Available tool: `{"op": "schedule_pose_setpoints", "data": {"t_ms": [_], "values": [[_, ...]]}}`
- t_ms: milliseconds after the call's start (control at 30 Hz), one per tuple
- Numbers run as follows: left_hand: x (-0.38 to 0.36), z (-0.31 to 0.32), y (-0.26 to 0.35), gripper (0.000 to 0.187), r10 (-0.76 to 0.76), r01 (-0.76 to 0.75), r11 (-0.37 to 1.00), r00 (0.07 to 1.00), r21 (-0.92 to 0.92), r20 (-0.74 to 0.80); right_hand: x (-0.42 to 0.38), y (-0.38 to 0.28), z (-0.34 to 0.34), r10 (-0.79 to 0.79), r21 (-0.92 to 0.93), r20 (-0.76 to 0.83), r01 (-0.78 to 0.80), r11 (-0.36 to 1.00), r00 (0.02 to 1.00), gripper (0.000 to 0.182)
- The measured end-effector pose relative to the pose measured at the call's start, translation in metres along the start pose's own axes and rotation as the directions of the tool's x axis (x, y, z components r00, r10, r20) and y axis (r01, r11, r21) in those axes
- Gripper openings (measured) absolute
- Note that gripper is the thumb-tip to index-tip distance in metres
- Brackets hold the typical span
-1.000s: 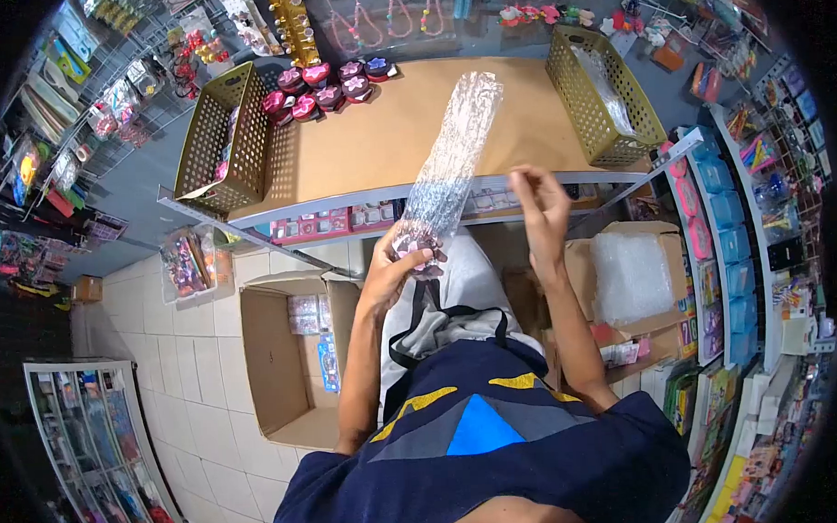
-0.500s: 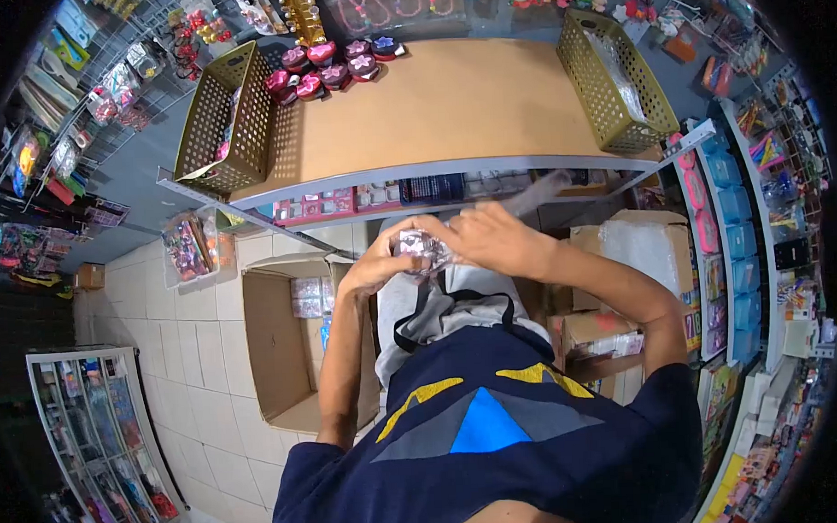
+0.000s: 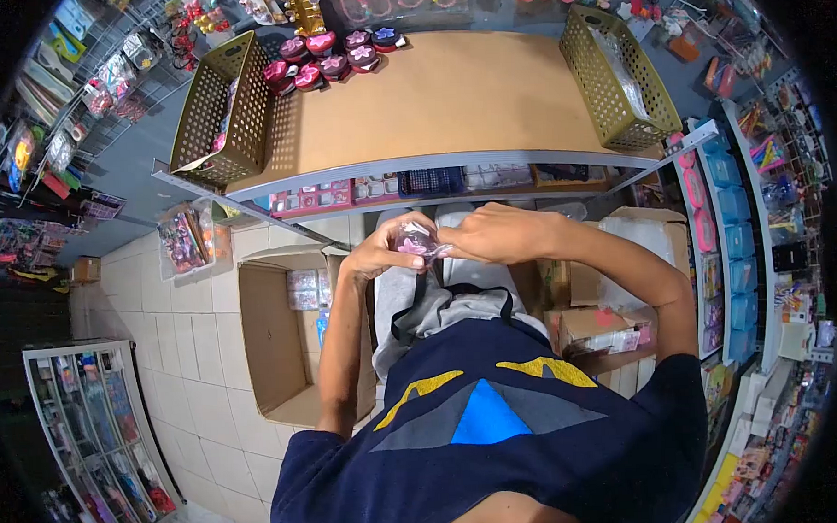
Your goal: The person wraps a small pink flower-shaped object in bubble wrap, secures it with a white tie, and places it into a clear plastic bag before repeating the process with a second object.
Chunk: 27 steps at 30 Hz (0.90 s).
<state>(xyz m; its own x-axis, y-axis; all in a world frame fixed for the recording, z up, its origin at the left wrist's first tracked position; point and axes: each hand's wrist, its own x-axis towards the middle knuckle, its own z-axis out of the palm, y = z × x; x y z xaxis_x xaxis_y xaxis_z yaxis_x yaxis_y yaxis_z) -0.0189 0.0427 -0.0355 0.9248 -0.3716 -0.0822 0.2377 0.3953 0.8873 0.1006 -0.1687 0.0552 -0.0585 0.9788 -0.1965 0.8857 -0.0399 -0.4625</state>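
My left hand [image 3: 381,251] is closed around a small round item with a pink flower on it [image 3: 413,242], wrapped in shiny clear plastic. My right hand [image 3: 496,234] is closed at the item's right side, its fingers pinching the gathered clear plastic wrapper [image 3: 439,251]. Both hands are above my lap, just in front of the shelf edge. Similar round flower-topped items [image 3: 335,66] in pink, red and blue stand grouped at the back left of the wooden shelf [image 3: 431,104].
Perforated olive baskets stand at the shelf's left [image 3: 215,112] and right [image 3: 620,79] ends. Below are pink and white small boxes [image 3: 315,198]. An open cardboard box [image 3: 278,340] is on the tiled floor to my left; more cartons [image 3: 592,334] are at my right.
My right hand has turned and drawn in the long clear plastic end that stuck out to the upper right. The left hand keeps its hold, with the flower now more visible.
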Motion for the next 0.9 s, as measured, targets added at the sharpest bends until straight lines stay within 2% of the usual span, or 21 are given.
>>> {"op": "schedule_pose_setpoints", "data": {"t_ms": [167,267,300,367,400,500,533,633,700,767,800,867,900], "values": [[-0.005,0.022,0.015,0.052,0.073,-0.060,0.982,0.995,0.179,-0.066,-0.010,0.004,-0.006,-0.156,0.328,-0.030,0.157,0.932,0.987,0.032],[-0.012,0.028,0.023,0.048,0.100,-0.075,0.958,0.992,0.276,-0.078,-0.008,0.008,0.006,-0.168,0.618,-0.161,0.232,0.751,0.973,0.033],[-0.012,0.030,0.026,0.046,0.109,-0.081,0.948,0.991,0.309,-0.076,-0.009,0.008,0.002,-0.095,0.629,-0.110,0.143,0.764,0.989,0.034],[-0.011,0.042,0.026,0.045,0.201,-0.124,0.924,0.962,0.361,-0.184,-0.013,0.004,-0.009,0.054,0.641,-0.003,-0.040,0.767,0.999,0.034],[-0.010,0.047,0.025,0.045,0.247,-0.142,0.911,0.940,0.388,-0.236,-0.011,0.010,0.003,0.061,0.699,-0.130,0.048,0.714,0.990,0.037],[-0.007,0.049,0.018,0.046,0.417,-0.215,0.754,0.887,0.621,-0.199,-0.009,0.019,0.014,0.112,0.826,-0.038,-0.032,0.563,0.993,0.037],[-0.004,0.049,0.014,0.044,0.508,-0.276,0.680,0.845,0.679,-0.166,-0.012,0.014,0.008,0.164,0.886,0.065,-0.133,0.444,0.984,0.036],[0.004,0.051,0.017,0.040,0.559,-0.345,0.583,0.827,0.736,-0.055,-0.011,0.032,0.018,0.131,0.936,0.224,-0.251,0.248,0.966,0.034],[0.003,0.054,0.024,0.034,0.496,-0.373,0.671,0.868,0.641,-0.014,-0.008,0.030,0.027,0.105,0.873,-0.027,-0.028,0.487,0.994,0.031],[0.005,0.045,0.039,0.032,0.448,-0.412,0.716,0.890,0.563,0.081,-0.007,0.034,0.034,0.033,0.659,-0.291,0.175,0.731,0.956,0.024],[0.007,0.035,0.032,0.030,0.406,-0.362,0.774,0.914,0.519,0.031,-0.010,0.026,0.023,0.055,0.581,-0.282,0.125,0.805,0.958,0.023],[0.010,0.048,0.043,0.032,0.364,-0.219,0.724,0.927,0.655,-0.093,-0.011,0.011,0.007,0.147,0.464,-0.252,-0.014,0.886,0.957,0.024],[0.009,0.058,0.054,0.033,0.348,-0.144,0.695,0.925,0.704,-0.155,-0.010,0.013,0.006,0.139,0.464,-0.289,0.012,0.886,0.947,0.024]]}}
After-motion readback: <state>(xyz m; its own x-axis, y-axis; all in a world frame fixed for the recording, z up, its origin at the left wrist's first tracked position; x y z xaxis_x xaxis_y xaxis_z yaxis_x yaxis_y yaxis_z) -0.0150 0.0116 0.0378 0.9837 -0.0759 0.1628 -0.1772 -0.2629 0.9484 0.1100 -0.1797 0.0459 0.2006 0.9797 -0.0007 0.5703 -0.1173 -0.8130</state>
